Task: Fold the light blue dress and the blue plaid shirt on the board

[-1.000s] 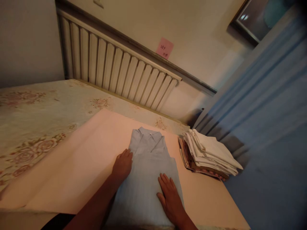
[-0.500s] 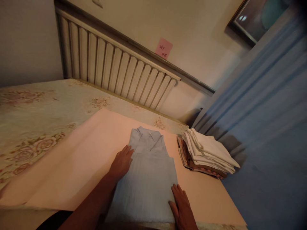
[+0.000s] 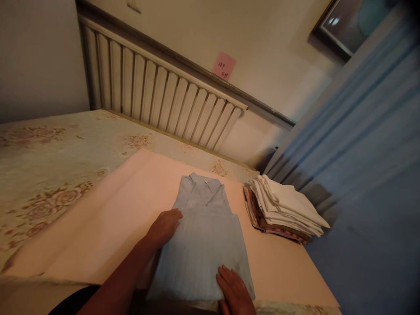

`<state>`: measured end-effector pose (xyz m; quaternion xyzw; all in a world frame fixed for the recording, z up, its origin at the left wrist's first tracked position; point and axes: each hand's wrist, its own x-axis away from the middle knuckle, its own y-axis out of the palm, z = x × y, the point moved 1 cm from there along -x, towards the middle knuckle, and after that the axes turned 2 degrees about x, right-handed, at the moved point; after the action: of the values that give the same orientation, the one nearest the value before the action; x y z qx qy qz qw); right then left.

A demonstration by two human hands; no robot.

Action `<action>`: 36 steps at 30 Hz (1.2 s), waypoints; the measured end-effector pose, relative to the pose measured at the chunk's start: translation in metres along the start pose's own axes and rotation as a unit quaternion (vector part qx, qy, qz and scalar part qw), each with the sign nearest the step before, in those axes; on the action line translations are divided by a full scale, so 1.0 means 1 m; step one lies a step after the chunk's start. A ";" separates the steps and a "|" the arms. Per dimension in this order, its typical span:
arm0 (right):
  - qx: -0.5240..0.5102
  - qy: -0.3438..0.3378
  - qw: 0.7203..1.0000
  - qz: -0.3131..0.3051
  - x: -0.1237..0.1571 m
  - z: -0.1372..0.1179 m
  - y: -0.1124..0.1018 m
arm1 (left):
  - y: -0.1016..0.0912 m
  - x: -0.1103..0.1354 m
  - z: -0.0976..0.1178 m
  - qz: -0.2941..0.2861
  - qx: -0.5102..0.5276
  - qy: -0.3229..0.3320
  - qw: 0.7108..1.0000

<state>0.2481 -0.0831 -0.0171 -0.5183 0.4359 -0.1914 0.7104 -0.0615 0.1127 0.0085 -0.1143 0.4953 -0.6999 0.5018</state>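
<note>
A light blue collared shirt (image 3: 203, 236), partly folded into a narrow strip, lies collar-away on a pink sheet (image 3: 108, 218). My left hand (image 3: 164, 227) rests flat on the shirt's left edge, fingers stretched out toward the middle. My right hand (image 3: 234, 293) lies on the shirt's near bottom hem, fingers extended and slightly spread. Neither hand holds anything.
A stack of folded white and patterned cloths (image 3: 285, 210) sits right of the shirt near the bed's edge. A floral bedspread (image 3: 49, 153) covers the bed to the left. A ribbed headboard (image 3: 157, 100) stands behind, a blue curtain (image 3: 361, 153) hangs at right.
My right hand slid from the shirt's lower middle out to its right edge, then back to the bottom hem. My left hand drew back slightly toward me along the left edge.
</note>
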 end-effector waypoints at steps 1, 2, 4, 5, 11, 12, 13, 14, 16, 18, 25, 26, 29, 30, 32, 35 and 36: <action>-0.004 0.002 1.000 -0.001 -0.001 0.000 -0.002 | 0.000 -0.001 0.000 -0.004 -0.001 -0.002 1.000; -0.011 0.002 1.000 0.000 -0.001 0.001 -0.004 | -0.001 -0.002 0.001 -0.006 -0.002 -0.006 1.000; -0.041 0.007 0.999 0.000 -0.003 0.001 -0.008 | -0.001 -0.003 0.003 -0.008 -0.004 -0.013 1.000; -0.060 0.023 0.998 0.000 -0.006 0.002 -0.011 | -0.002 -0.004 0.005 -0.008 -0.004 -0.018 1.000; -0.175 0.250 0.952 -0.028 -0.066 0.029 -0.036 | -0.009 -0.009 0.017 -0.027 -0.006 -0.052 0.998; -0.195 0.264 0.944 -0.024 -0.084 0.039 -0.036 | -0.011 -0.010 0.019 -0.031 -0.007 -0.057 0.998; -0.212 0.273 0.938 -0.017 -0.102 0.051 -0.035 | -0.012 -0.011 0.020 -0.033 -0.007 -0.063 0.997; -0.225 0.279 0.933 -0.013 -0.121 0.065 -0.031 | -0.013 -0.011 0.021 -0.035 -0.008 -0.067 0.997; -0.228 0.294 0.928 -0.016 -0.158 0.093 -0.018 | -0.015 -0.012 0.024 -0.038 -0.010 -0.072 0.997; -0.213 0.309 0.926 -0.032 -0.193 0.120 0.001 | -0.015 -0.012 0.026 -0.042 -0.015 -0.077 0.996; -0.151 0.320 0.933 -0.066 -0.299 0.182 0.067 | -0.016 -0.016 0.027 -0.064 -0.010 -0.105 0.992; -0.138 0.317 0.936 -0.070 -0.311 0.186 0.073 | -0.017 -0.016 0.027 -0.063 -0.011 -0.110 0.992; -0.098 0.303 0.944 -0.086 -0.340 0.197 0.090 | -0.018 -0.018 0.026 -0.061 -0.014 -0.125 0.990; -0.086 0.297 0.946 -0.094 -0.347 0.199 0.095 | -0.018 -0.019 0.026 -0.059 -0.012 -0.131 0.990; -0.067 0.286 0.949 -0.113 -0.359 0.203 0.104 | -0.017 -0.020 0.025 -0.053 -0.004 -0.150 0.987; -0.040 0.279 0.949 -0.141 -0.370 0.206 0.114 | -0.012 -0.020 0.021 -0.027 0.004 -0.188 0.982; -0.032 0.280 0.948 -0.149 -0.372 0.207 0.117 | -0.010 -0.020 0.019 -0.020 0.001 -0.205 0.979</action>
<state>0.1925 0.3496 0.0512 -0.5254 0.5407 -0.4183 0.5067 -0.0452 0.1182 0.0321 -0.2644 0.3789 -0.6724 0.5783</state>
